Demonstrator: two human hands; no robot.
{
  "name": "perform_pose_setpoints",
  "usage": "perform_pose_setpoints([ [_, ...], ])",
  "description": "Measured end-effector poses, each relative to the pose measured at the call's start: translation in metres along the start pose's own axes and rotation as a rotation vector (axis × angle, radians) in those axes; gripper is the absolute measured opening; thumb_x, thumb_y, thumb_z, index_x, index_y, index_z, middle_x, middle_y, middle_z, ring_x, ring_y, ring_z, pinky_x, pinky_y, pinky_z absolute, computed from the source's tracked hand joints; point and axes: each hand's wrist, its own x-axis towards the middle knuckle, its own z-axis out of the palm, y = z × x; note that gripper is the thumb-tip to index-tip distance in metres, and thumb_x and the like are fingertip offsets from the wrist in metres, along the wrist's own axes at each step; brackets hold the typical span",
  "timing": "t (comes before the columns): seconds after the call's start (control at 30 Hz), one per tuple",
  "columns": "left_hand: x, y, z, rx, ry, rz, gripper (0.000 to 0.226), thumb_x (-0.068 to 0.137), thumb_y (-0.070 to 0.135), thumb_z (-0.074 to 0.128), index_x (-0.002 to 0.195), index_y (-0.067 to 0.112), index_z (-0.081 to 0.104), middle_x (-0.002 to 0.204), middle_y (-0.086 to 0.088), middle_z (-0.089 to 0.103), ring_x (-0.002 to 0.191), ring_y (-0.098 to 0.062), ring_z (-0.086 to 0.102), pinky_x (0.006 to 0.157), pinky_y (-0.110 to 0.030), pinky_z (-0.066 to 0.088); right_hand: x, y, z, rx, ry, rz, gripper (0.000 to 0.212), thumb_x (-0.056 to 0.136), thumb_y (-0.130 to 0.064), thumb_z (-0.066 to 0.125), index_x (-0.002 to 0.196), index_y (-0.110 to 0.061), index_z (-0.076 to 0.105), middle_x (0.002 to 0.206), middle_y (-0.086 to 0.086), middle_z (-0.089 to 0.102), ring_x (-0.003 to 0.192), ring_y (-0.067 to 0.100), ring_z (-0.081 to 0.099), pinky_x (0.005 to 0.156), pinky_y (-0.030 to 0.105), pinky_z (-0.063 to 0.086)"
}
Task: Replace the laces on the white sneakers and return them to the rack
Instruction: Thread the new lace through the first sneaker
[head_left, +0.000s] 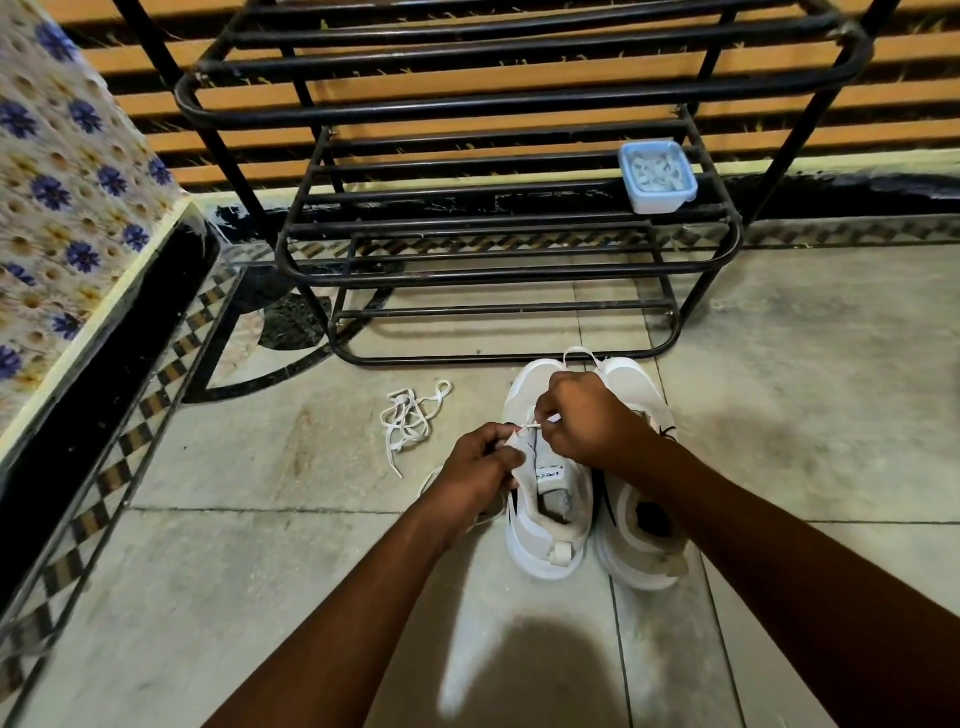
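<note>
now, two sneakers (550, 540): left hand (480, 462) grips one's upper (521, 446), right hand (587, 421) pinches a lace (535, 425); one loose lace (408, 423) beside.

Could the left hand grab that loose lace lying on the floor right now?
Probably yes. The loose lace lies on bare floor just left of the left hand, nothing between them. But that hand grips the sneaker, so it must let go first.

White sneakers (550, 545), white loose lace (410, 423), black rack (498, 271), pale blue box (657, 176), blue-flowered cloth (67, 182).
</note>
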Motion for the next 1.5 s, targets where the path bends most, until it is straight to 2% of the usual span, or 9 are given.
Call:
perform_pose_setpoints([
  [0.13,-0.001,0.002,0.000,-0.007,-0.025,-0.005,0.020,0.100,-0.002,0.053,0.114,0.007,0.064,0.051,0.011,0.051,0.038,-0.005,0.044,0.044,-0.017,0.029,0.000,-0.004,-0.003,-0.084,-0.063,-0.076,0.008,0.070,-0.006,0.063,0.073,-0.004,0.071,0.078,0.014,0.061,0.075,0.031,0.059,0.065,0.031,0.045],
  [0.37,0.000,0.001,0.000,-0.015,-0.009,-0.019,0.023,0.100,-0.003,0.052,0.121,0.002,0.062,0.051,0.009,0.050,0.037,-0.006,0.043,0.043,-0.016,0.029,-0.001,-0.010,-0.003,-0.120,-0.118,-0.059,0.016,0.074,-0.009,0.063,0.084,-0.002,0.073,0.087,0.016,0.064,0.085,0.031,0.060,0.076,0.035,0.047],
  [0.5,0.000,0.001,0.001,-0.025,-0.012,-0.020,0.024,0.100,-0.004,0.051,0.121,0.000,0.061,0.052,0.007,0.050,0.035,-0.005,0.043,0.041,-0.014,0.029,-0.003,-0.008,0.000,-0.104,-0.084,-0.049,0.014,0.079,-0.009,0.062,0.088,-0.003,0.072,0.092,0.014,0.061,0.089,0.030,0.058,0.072,0.028,0.037],
  [0.73,0.006,-0.005,0.000,-0.007,-0.007,0.003,0.020,0.098,-0.005,0.055,0.116,0.001,0.062,0.068,-0.003,0.053,0.041,-0.009,0.046,0.045,-0.018,0.030,-0.008,-0.010,0.015,-0.161,-0.006,-0.066,0.009,0.079,-0.005,0.054,0.073,-0.003,0.060,0.075,0.013,0.056,0.072,0.033,0.059,0.065,0.037,0.037],
  [0.8,0.007,-0.004,0.001,-0.008,-0.017,0.011,0.022,0.098,-0.007,0.054,0.116,0.001,0.062,0.068,-0.002,0.053,0.039,-0.006,0.044,0.039,-0.017,0.035,-0.008,-0.013,0.018,-0.184,-0.029,-0.025,0.006,0.082,-0.010,0.055,0.084,-0.006,0.060,0.087,0.010,0.056,0.086,0.032,0.060,0.069,0.038,0.045],
  [1.0,0.010,-0.004,0.001,0.048,0.008,0.032,0.027,0.096,-0.003,0.058,0.119,0.010,0.064,0.096,-0.011,0.063,0.074,-0.020,0.057,0.061,-0.026,0.049,-0.007,-0.026,0.012,-0.267,-0.049,0.019,0.020,0.086,-0.022,0.060,0.105,-0.017,0.063,0.106,0.004,0.059,0.107,0.028,0.059,0.076,0.034,0.044],
  [1.17,0.012,-0.005,0.002,0.021,0.007,0.019,0.023,0.096,-0.002,0.059,0.116,0.008,0.065,0.095,-0.012,0.061,0.064,-0.016,0.058,0.055,-0.023,0.049,-0.013,-0.016,0.003,-0.175,0.100,0.146,0.020,0.087,-0.019,0.057,0.102,-0.028,0.068,0.094,-0.004,0.069,0.103,0.024,0.058,0.081,0.035,0.046],
  [1.33,0.009,-0.003,0.003,0.012,-0.011,0.040,0.022,0.097,0.003,0.064,0.119,0.006,0.065,0.090,-0.008,0.059,0.059,-0.007,0.056,0.054,-0.019,0.049,-0.011,-0.018,0.010,-0.143,0.050,0.091,0.021,0.084,-0.026,0.060,0.102,-0.028,0.071,0.092,-0.001,0.071,0.105,0.023,0.061,0.084,0.035,0.044],
  [1.5,0.009,0.000,0.004,-0.007,0.019,0.042,0.026,0.109,0.028,0.052,0.111,0.010,0.070,0.094,-0.011,0.064,0.084,-0.022,0.058,0.066,-0.023,0.057,-0.020,-0.021,0.017,-0.162,0.193,0.175,0.025,0.081,-0.027,0.065,0.105,-0.024,0.067,0.104,-0.001,0.066,0.107,0.027,0.056,0.084,0.039,0.040],
])
